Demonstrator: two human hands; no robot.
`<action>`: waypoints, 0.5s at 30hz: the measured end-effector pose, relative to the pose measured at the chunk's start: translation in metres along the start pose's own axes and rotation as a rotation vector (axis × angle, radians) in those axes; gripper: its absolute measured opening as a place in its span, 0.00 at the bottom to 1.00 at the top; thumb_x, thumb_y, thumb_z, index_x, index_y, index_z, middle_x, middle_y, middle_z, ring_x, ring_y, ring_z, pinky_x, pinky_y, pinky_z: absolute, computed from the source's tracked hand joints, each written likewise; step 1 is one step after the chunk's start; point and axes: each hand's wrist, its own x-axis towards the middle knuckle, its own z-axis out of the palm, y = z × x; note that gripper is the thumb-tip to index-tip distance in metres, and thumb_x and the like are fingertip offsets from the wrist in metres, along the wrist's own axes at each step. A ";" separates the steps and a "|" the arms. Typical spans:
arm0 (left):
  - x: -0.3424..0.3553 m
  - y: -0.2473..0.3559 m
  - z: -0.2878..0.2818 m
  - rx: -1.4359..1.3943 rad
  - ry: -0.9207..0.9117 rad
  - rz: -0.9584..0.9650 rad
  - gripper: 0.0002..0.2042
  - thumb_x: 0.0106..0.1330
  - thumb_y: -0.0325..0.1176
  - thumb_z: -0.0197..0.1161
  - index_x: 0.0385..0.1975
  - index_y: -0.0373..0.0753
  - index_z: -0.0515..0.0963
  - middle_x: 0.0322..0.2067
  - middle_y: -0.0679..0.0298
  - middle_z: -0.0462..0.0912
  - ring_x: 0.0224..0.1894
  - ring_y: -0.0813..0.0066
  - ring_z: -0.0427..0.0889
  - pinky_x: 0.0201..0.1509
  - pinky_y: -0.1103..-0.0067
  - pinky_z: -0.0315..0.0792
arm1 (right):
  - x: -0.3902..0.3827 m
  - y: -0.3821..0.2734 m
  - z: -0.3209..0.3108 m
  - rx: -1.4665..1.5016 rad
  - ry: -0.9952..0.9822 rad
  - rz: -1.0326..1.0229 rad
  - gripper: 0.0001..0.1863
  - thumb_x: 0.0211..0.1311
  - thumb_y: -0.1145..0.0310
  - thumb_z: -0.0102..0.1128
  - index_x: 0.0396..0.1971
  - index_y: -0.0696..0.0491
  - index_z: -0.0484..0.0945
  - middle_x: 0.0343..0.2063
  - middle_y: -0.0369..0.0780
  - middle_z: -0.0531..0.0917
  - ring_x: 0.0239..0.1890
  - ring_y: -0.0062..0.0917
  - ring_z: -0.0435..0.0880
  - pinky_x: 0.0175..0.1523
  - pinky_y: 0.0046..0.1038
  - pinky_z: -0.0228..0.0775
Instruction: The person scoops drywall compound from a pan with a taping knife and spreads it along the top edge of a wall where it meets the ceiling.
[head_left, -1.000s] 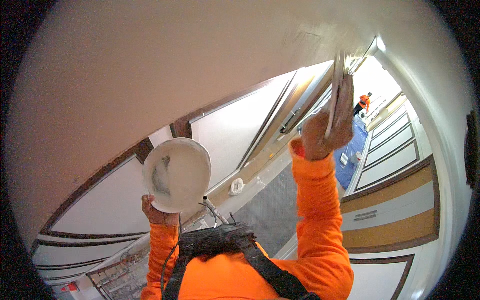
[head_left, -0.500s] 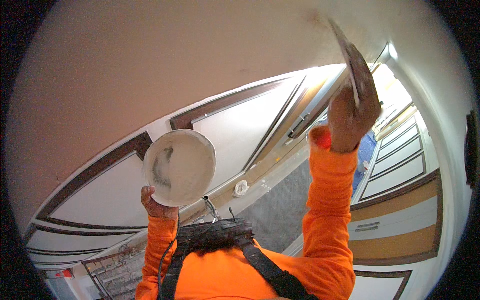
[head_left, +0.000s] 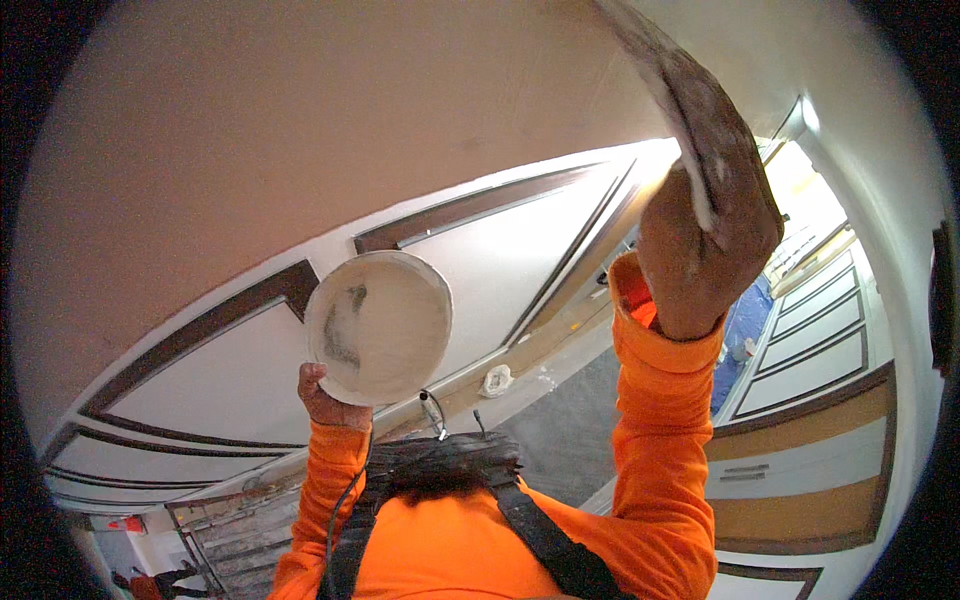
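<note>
My left hand (head_left: 335, 400) grips the lower left rim of a round, pale bowl (head_left: 395, 325). A grey smear marks the bowl's inside, on its left part. My right hand (head_left: 710, 235) is raised high toward the pale ceiling (head_left: 330, 130), with its fingers closed round a thin flat blade (head_left: 680, 110). White residue coats the blade's edge, and it is seen nearly edge-on, its far end running up past the top of the picture. Whether the blade touches the ceiling, I cannot tell. Both forearms are in orange sleeves.
White cabinet doors with dark brown frames (head_left: 200, 365) stand along the left. More panelled fronts (head_left: 790, 470) are on the right. Below is a grey floor (head_left: 570, 415), with a small white roll-like thing (head_left: 495, 380) beside it. Something blue (head_left: 745, 310) lies beyond my right arm.
My right hand has come closer to the view, and the blade now reaches farther up and left. The bowl in my left hand appears slightly farther right and higher.
</note>
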 end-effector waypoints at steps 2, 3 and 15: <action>-0.006 -0.002 0.017 -0.017 0.002 -0.011 0.28 0.45 0.33 0.53 0.52 0.39 0.67 0.50 0.60 0.74 0.52 0.61 0.72 0.57 0.62 0.68 | 0.002 -0.016 0.008 0.038 -0.060 0.062 0.17 0.49 0.84 0.47 0.39 0.60 0.79 0.37 0.45 0.82 0.40 0.32 0.82 0.47 0.27 0.73; -0.007 0.002 0.020 -0.014 0.008 -0.017 0.28 0.45 0.32 0.53 0.52 0.39 0.67 0.50 0.60 0.74 0.52 0.61 0.72 0.57 0.62 0.68 | -0.008 -0.021 0.009 0.034 -0.089 0.051 0.15 0.49 0.82 0.49 0.38 0.59 0.79 0.38 0.45 0.82 0.41 0.32 0.82 0.48 0.29 0.72; -0.011 0.016 0.017 0.130 0.013 -0.049 0.31 0.44 0.37 0.53 0.55 0.40 0.65 0.53 0.58 0.71 0.54 0.57 0.70 0.57 0.58 0.67 | 0.002 -0.035 -0.001 0.059 0.058 -0.032 0.13 0.55 0.82 0.52 0.39 0.58 0.79 0.39 0.44 0.82 0.41 0.32 0.82 0.45 0.30 0.74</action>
